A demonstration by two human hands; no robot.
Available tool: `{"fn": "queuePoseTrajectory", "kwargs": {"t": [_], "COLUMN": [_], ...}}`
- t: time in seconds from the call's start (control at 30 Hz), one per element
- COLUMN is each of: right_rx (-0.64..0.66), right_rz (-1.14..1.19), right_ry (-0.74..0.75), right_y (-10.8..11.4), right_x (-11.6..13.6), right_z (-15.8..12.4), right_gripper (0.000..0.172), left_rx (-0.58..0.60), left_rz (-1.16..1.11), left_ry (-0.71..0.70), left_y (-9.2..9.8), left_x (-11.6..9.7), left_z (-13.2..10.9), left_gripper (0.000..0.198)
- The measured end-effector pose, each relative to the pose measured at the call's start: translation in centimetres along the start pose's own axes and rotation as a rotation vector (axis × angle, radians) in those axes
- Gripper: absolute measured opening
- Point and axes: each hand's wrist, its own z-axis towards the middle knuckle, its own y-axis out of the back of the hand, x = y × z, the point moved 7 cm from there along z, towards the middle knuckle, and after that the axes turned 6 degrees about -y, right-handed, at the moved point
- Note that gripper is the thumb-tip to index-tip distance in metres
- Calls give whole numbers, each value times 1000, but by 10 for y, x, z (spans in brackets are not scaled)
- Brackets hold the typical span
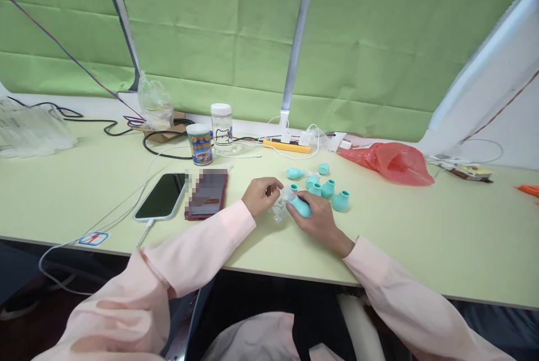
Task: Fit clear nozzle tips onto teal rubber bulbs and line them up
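Observation:
My right hand (316, 216) is closed around a teal rubber bulb (301, 206) on the pale green table (421, 226). My left hand (261, 193) pinches a small clear plastic piece (281, 202) at the bulb's tip. Both hands rest low on the table and meet in the middle. Just beyond them lie several more teal bulbs and caps (327, 188), some upright, one on its side (295, 173). Pink sleeves cover both forearms.
Left of my hands lie a dark red phone (207, 193) and a white-cased phone (162, 197) on a charging cable. A tin can (200, 144), a clear jar (221, 127), a yellow power strip (287, 146) and a red plastic bag (391, 161) stand farther back.

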Motion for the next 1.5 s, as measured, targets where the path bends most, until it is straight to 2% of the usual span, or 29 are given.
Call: {"fn": "queuePoseTrajectory", "kwargs": {"t": [0.1, 0.2, 0.33, 0.43, 0.63, 0.77, 0.97, 1.2, 1.5], "right_rx": [-25, -45, -29, -1, 39, 4, -151, -207, -203], "right_rz": [1, 35, 88, 139, 223, 196, -70, -231, -275], "right_ry": [-20, -36, -39, -50, -107, -116, -25, 44, 70], "right_y": [3, 4, 4, 3, 3, 4, 8, 7, 1], "right_x": [0, -1, -2, -3, -4, -6, -6, 1, 1], "right_z": [0, -1, -1, -1, 0, 0, -1, -1, -1], "right_gripper": [18, 18, 17, 15, 15, 14, 16, 16, 15], "left_rx": [11, 12, -1, 17, 76, 84, -103, -262, -156], "left_rz": [-318, -565, -770, -860, -886, -815, -687, -596, -820], "left_ry": [14, 74, 160, 155, 95, 91, 174, 294, 340], "left_y": [-4, -8, -12, -14, -13, -13, -10, -6, -15], "left_x": [-7, -7, -1, 0, -5, -8, -4, 3, 4], "left_z": [-2, -3, -3, -2, -2, -2, -7, -14, -13], "left_gripper": [16, 24, 28, 25, 21, 24, 25, 25, 21]}}
